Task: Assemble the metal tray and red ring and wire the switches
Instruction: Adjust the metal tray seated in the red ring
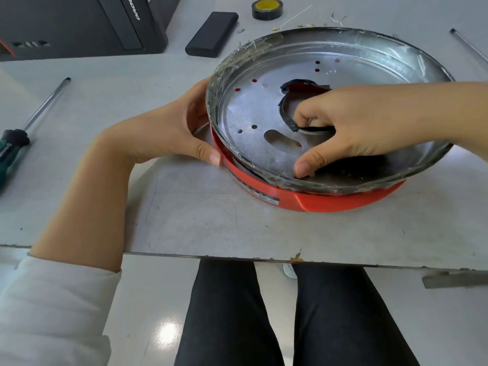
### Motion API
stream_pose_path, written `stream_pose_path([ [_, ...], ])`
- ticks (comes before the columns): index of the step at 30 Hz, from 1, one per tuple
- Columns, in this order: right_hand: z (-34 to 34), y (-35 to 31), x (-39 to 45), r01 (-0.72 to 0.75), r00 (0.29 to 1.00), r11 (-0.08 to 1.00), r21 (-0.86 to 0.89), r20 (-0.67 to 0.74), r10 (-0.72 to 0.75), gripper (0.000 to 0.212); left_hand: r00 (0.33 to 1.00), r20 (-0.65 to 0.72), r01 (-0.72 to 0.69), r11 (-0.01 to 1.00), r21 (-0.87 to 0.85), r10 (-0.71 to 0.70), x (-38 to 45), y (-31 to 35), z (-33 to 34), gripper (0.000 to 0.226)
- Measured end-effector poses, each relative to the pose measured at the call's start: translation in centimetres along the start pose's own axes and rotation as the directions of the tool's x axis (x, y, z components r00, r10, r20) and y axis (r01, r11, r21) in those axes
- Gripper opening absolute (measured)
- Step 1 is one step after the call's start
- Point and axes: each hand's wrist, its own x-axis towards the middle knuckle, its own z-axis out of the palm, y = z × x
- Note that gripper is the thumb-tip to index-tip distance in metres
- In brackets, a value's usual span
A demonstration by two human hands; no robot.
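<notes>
Grey table (pixel 200 223) (scuffed) bears red ring (pixel 317 202), screwdriver (pixel 15 146).

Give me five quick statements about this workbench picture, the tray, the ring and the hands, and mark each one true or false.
1. The metal tray sits on top of the red ring. True.
2. The right hand rests flat on the bare table. False: it is inside the tray, fingers curled into the tape-edged centre hole.
3. The left hand holds the assembly at its left side, thumb on the red ring. True.
4. The screwdriver lies inside the tray. False: it lies on the table, far left.
5. The roll of tape hangs on the left wrist. False: it lies on the table behind the tray.
</notes>
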Motion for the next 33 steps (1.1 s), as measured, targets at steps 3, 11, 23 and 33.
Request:
stream_pose_path([
  [3, 0.1, -0.1, 0.2, 0.003, 1.000, 1.000, 0.022, -0.001, -0.003, 0.076, 1.000, -0.002, -0.004, 1.000, 0.006, 0.004, 0.0, 0.1, 0.1, 0.122],
  [11, -1.3, 0.0, 0.3, -0.035, 0.999, 0.996, 0.080, -0.024, 0.037, 0.079, 1.000, 0.011, 0.011, 1.000, -0.014, -0.010, -0.1, 0.2, 0.2, 0.107],
  [23, -1.7, 0.5, -0.2, -0.012, 1.000, 0.987, 0.162, 0.025, 0.008, 0.071, 1.000, -0.010, 0.012, 1.000, -0.019, -0.012, -0.1, 0.4, 0.2, 0.102],
  [33, -1.3, -0.9, -0.5, 0.006, 1.000, 0.999, 0.037, -0.015, -0.005, 0.062, 0.998, -0.047, 0.033, 0.999, 0.019, -0.032, -0.2, 0.5, 0.3, 0.091],
])
